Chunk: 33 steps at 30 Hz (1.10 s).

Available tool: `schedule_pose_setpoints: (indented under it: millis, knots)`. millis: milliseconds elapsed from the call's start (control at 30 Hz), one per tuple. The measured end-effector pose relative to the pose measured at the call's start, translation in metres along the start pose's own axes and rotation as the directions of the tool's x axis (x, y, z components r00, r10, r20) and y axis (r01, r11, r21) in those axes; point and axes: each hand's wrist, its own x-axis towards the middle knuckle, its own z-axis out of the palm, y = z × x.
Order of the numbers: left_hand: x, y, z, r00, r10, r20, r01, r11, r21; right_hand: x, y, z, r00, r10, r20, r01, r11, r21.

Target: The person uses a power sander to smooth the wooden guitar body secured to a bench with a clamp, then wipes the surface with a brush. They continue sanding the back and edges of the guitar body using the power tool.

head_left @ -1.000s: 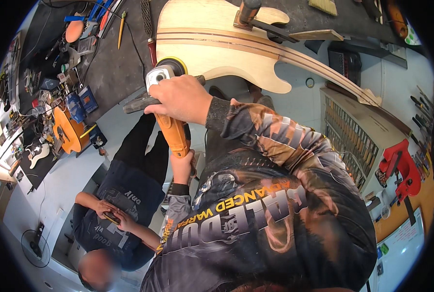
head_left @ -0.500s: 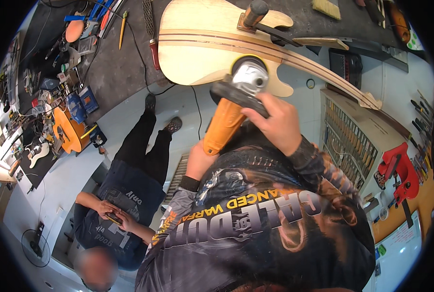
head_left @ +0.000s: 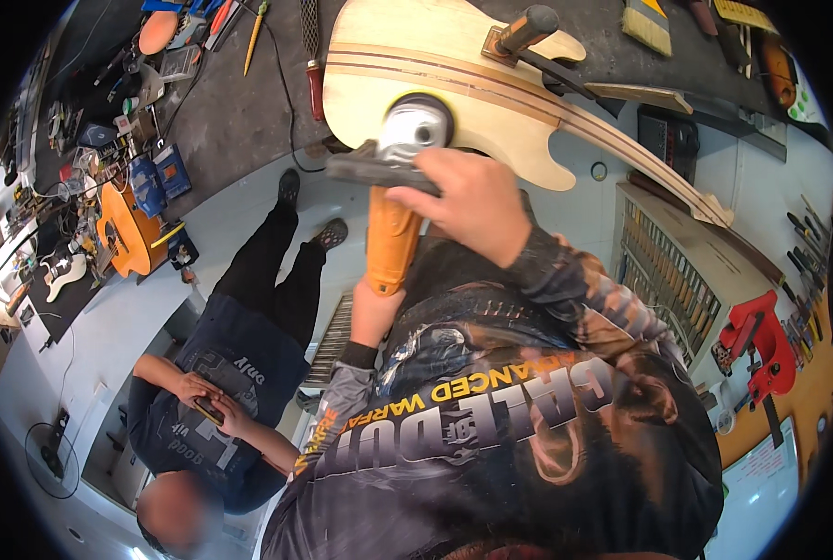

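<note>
Over the near part of a pale wooden guitar body [head_left: 472, 107], an orange power tool [head_left: 393, 238] is held by both hands, its round disc [head_left: 438, 101] above the wood. The right hand [head_left: 472, 201] is curled around one end of the black crossbar [head_left: 379, 172], close to the silver head. Lower, the left hand [head_left: 376, 306] grips the tool's rear end, with its fingers mostly hidden. The guitar body lies beyond both hands, partly on the dark tabletop [head_left: 230, 112], under a clamp [head_left: 529, 28].
</note>
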Motion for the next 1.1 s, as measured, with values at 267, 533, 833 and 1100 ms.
schedule_pose_setpoints:
  millis: [267,533,833,1100]
  knots:
    - [-0.02,-0.029,-0.004,0.962,-0.185,-0.203,0.133,0.96,-0.245,0.045,-0.036,0.064,0.988,-0.144,0.058,0.136,0.984,0.116]
    - [-0.005,-0.018,-0.004,0.977,-0.17,-0.13,0.151,0.979,-0.14,0.036,-0.016,0.037,0.994,-0.101,0.05,0.097,0.993,0.061]
    - [0.015,0.055,0.008,0.98,0.162,0.112,-0.189,0.932,0.308,-0.074,0.023,-0.064,0.932,0.363,-0.007,-0.359,0.924,0.135]
    - [0.02,0.028,-0.005,0.77,0.342,0.539,-0.608,0.652,0.454,-0.242,-0.026,-0.06,0.624,0.736,0.264,-0.715,0.401,0.573]
